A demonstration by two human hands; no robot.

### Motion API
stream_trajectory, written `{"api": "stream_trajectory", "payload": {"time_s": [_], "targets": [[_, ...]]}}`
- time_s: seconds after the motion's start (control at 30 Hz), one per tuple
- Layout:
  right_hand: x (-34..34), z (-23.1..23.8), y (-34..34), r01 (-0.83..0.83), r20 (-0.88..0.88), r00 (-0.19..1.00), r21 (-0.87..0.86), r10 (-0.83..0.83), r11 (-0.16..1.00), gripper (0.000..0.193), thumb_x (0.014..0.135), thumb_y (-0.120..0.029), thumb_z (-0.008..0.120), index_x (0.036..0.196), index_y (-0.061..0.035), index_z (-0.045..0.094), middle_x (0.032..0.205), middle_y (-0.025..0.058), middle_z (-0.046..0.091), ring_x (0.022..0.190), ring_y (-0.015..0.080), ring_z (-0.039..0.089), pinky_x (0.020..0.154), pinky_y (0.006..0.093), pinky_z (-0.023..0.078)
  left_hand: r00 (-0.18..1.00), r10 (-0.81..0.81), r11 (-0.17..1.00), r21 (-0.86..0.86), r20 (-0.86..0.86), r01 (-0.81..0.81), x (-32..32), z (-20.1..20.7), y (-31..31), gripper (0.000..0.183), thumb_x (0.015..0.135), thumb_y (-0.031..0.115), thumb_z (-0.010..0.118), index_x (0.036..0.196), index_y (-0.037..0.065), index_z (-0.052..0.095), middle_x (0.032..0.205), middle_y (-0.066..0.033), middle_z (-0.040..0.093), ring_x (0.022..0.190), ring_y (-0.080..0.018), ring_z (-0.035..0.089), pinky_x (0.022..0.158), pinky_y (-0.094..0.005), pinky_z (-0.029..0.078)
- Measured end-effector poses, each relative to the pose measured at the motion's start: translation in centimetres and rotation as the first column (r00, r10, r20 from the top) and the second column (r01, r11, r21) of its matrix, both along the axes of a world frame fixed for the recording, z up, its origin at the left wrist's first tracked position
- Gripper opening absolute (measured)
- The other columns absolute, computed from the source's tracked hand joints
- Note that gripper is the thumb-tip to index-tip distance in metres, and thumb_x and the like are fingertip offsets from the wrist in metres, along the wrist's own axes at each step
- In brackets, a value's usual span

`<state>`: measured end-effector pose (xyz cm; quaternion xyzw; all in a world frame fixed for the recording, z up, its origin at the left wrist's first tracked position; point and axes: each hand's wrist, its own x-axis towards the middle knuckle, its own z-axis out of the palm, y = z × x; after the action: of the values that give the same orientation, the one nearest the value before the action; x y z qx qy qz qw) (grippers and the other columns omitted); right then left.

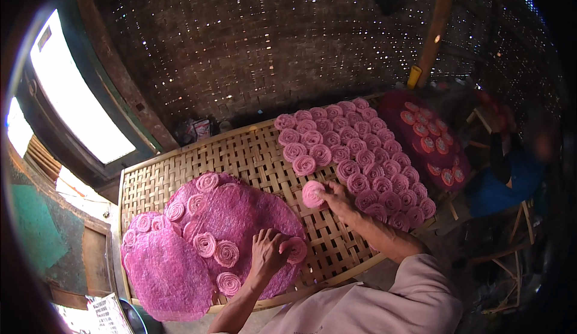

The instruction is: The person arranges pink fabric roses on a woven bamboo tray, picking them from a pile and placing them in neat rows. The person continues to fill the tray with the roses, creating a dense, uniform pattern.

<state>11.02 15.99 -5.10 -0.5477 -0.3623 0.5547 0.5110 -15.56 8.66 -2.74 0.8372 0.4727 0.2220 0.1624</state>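
Note:
My right hand (336,200) is closed on a pink spiral coil (313,194) of thin strands, pinched at its edge above the woven bamboo rack. My left hand (267,253) is at the right part of a glossy pink mound (240,214), fingers bent, with its thumb at the edge of another pink coil (296,250). Its grip there is partly hidden. Several more coils lie on the mounds, such as a pink coil (226,253) left of that hand. On the rack's right half, close rows of flat pink coils (354,147) lie side by side.
The woven bamboo rack (240,150) has a raised pale rim. Beyond its right end, a dark red mound (396,114) carries orange-pink coils. A person in blue (508,183) sits at the far right. A woven wall (270,45) stands behind, and a bright window (78,87) at left.

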Motion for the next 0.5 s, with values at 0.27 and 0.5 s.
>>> {"api": "stream_trajectory", "payload": {"time_s": [0.27, 0.5], "targets": [[4.6, 2.3, 4.5, -0.075, 0.851, 0.499, 0.234, -0.166, 0.969, 0.029, 0.084, -0.014, 0.072, 0.110, -0.0025, 0.066, 0.096, 0.0143, 0.069, 0.086, 0.0313, 0.067, 0.079, 0.0397, 0.053, 0.995, -0.047, 0.999, -0.003, -0.093, 0.047, -3.3, 1.7, -0.4, 0.044, 0.076, 0.021, 0.069, 0.119, 0.011, 0.068, 0.120, -0.0102, 0.062, 0.116, -0.0314, 0.053, 0.098, -0.0431, 0.040], [-3.2, 2.3, -4.0, -0.633, 0.945, 0.323, 0.254, -0.048, 0.732, 0.046, 0.082, -0.033, 0.075, 0.117, -0.0046, 0.064, 0.118, 0.0163, 0.063, 0.111, 0.0341, 0.059, 0.095, 0.0449, 0.047, 0.988, -0.053, 0.993, -0.111, -0.143, 0.037, -4.7, 1.9, -0.6, 0.036, 0.072, 0.012, 0.069, 0.107, 0.013, 0.073, 0.108, -0.0133, 0.060, 0.108, -0.0339, 0.054, 0.093, -0.0436, 0.044]]}}
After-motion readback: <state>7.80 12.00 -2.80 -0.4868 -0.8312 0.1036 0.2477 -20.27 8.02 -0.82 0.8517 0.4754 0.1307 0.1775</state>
